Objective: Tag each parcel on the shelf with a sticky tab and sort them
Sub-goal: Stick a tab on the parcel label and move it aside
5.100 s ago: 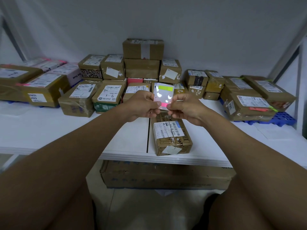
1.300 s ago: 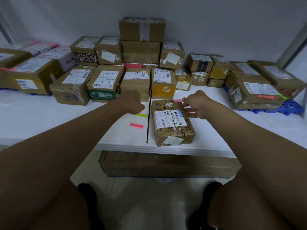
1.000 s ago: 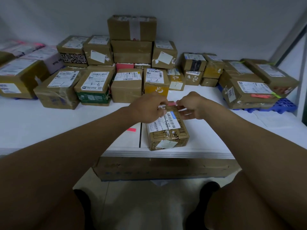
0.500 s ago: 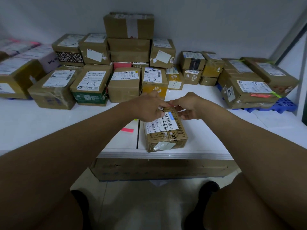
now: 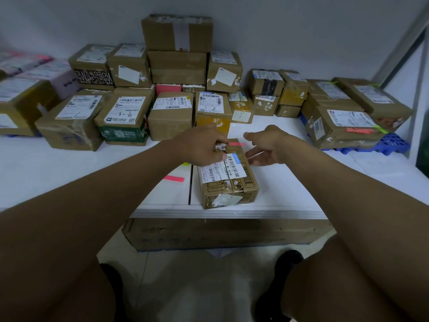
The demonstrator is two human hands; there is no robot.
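Note:
A small brown parcel (image 5: 228,180) with a white barcode label lies near the front edge of the white shelf (image 5: 290,182). A pink sticky tab (image 5: 237,144) sits at its far end. My left hand (image 5: 202,147) holds the parcel's far left corner with curled fingers on its top. To the right of that far end is my right hand (image 5: 267,147), fingers spread, holding nothing. Another pink tab (image 5: 174,178) and a yellow-green tab (image 5: 185,163) lie on the shelf left of the parcel.
Several brown parcels (image 5: 176,66) are stacked along the back wall. More parcels with tabs lie on a blue pallet (image 5: 390,144) at the right, and others stand at the far left. A large flat carton (image 5: 220,233) lies under the shelf. A metal post (image 5: 415,94) stands at the right.
My right hand has let go of the pink tab at the parcel's far end, opened and drawn off to the right. My left hand stays on the parcel.

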